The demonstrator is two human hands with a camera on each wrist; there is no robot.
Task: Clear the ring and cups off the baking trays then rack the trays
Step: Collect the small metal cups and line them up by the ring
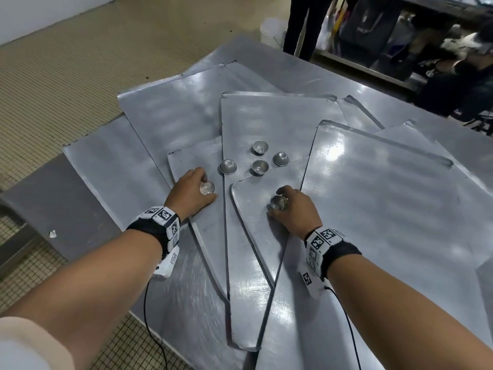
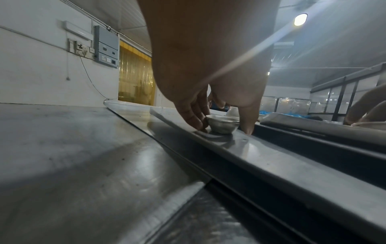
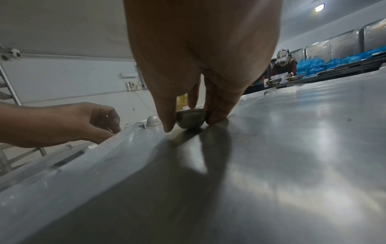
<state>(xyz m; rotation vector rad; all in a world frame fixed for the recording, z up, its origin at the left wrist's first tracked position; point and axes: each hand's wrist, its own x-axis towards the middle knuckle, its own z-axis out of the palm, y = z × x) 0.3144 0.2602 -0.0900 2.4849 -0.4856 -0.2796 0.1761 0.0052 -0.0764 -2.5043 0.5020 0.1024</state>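
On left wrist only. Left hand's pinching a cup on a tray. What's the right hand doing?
Observer: The right hand pinches a second cup between thumb and fingers. The cup sits on the top tray of the overlapping pile.
Operator: Any cups nobody's holding?
Observer: Four, just beyond the hands: two upright cups and two overturned cups.
Operator: Ring anywhere?
Observer: No ring shows in any of the three views.
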